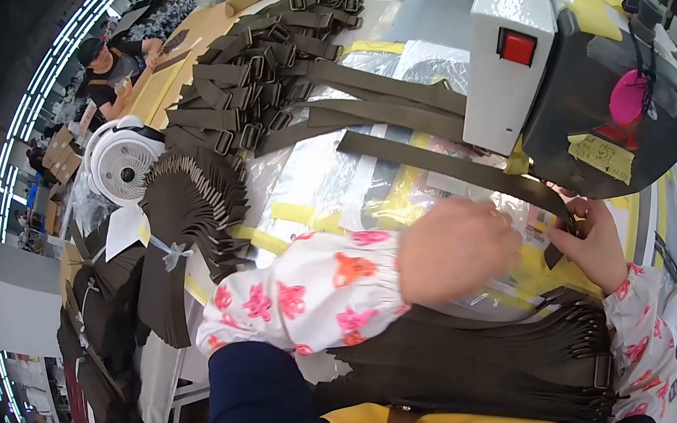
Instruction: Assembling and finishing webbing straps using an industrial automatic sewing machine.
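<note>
Scene: a person stands at a sewing workstation, both hands at the machine (593, 83), which sits at about 2 o'clock on the tabletop (308, 190).
Left hand (458, 247): curled, knuckles up, resting on the clear plastic sheet just left of the needle area; I cannot tell whether its grip is closed on anything.
Right hand (596, 241): its grip pinches the near end of a dark olive strap (447, 168) under the machine head.
Strap in hand: it runs from the right hand out toward 10 o'clock across the tabletop.
Done, as it looks: a large heap of buckled straps (263, 73) lies at 11 o'clock, too many to count; I judge these finished.
Left to do, as it looks: a thick sheaf of straps with buckles (503, 354) lies across the person's lap at 6 o'clock, too tightly packed to count, so much work seems to remain.
Also: one fanned bundle of short dark pieces (198, 216) at 9 o'clock, one small white fan (121, 162) beside it.
Others: one person (112, 70) works at a far table at 10 o'clock.
</note>
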### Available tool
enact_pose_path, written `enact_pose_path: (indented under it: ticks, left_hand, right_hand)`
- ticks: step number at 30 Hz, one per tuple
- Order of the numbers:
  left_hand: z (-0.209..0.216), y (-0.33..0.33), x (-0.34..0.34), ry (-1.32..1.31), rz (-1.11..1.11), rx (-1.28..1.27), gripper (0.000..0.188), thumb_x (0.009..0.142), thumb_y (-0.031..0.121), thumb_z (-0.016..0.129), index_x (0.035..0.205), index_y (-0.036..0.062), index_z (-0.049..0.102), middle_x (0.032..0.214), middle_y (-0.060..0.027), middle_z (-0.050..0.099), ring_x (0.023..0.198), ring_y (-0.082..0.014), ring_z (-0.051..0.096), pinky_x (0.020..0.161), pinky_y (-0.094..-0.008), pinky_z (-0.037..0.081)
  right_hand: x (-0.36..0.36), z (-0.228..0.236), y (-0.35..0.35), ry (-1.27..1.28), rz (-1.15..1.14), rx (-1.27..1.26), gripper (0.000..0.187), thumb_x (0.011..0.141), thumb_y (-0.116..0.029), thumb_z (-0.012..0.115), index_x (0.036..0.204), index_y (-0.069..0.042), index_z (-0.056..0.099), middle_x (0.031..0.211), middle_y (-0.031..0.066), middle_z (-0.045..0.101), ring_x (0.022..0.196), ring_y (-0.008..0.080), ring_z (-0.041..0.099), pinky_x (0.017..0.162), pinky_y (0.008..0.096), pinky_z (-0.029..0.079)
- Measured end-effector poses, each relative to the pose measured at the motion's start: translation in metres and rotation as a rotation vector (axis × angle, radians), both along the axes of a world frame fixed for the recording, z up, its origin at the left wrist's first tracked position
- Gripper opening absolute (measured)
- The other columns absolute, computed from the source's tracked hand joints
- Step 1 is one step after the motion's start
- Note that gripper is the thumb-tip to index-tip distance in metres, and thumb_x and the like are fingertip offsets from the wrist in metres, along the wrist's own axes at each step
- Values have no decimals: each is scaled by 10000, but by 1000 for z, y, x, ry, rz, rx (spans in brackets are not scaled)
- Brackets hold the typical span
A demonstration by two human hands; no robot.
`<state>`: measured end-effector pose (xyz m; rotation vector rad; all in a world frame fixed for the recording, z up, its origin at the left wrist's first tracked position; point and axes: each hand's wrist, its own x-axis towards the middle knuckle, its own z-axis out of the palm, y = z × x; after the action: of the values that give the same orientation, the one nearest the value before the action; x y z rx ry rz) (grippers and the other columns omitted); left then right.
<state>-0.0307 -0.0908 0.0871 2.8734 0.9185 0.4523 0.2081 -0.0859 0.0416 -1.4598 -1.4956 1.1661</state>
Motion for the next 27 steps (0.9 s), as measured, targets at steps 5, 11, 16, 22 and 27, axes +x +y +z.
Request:
enact_pose_path:
  ticks: [5, 11, 16, 22, 27]
  left_hand:
    - [-49, 24, 49, 19, -24, -381, 247, 851, 302, 558, 864, 72, 644, 663, -98, 612, 625, -277, 612, 581, -367, 485]
    - [-55, 33, 42, -686, 189, -1019, 228, 872, 208, 578, 870, -17, 614, 648, -55, 625, 572, -106, 593, 529, -254, 464]
    - [-55, 40, 55, -830, 297, -1301, 182, 865, 147, 589, 899, -29, 620, 668, -38, 616, 575, -76, 573, 517, -193, 441]
    - [-70, 49, 63, -763, 369, -1023, 182, 815, 141, 613, 785, -34, 649, 589, -70, 607, 520, -102, 569, 501, -250, 445]
    - [-82, 52, 66, -634, 371, -734, 202, 791, 170, 605, 767, -23, 661, 631, -152, 623, 552, -227, 620, 523, -328, 466]
  right_hand:
    - [10, 2, -8, 413, 133, -135, 567, 741, 78, 631, 1244, 40, 372, 1138, 128, 478, 989, 193, 570, 831, 287, 483]
    - [-5, 3, -6, 508, 105, 10, 521, 737, 101, 649, 1167, 16, 367, 1128, 122, 472, 1007, 193, 558, 824, 289, 490]
    - [-9, -8, -7, 523, 86, 26, 461, 745, 82, 655, 1101, 15, 370, 1039, 125, 519, 955, 169, 576, 803, 262, 493]
    - [-11, -13, -10, 483, -102, 66, 470, 735, 64, 668, 1112, 22, 391, 979, 111, 548, 851, 124, 577, 727, 232, 495]
    - [-8, -21, -7, 426, -144, 100, 446, 726, 52, 677, 1104, 30, 443, 915, 90, 572, 756, 89, 570, 660, 212, 481]
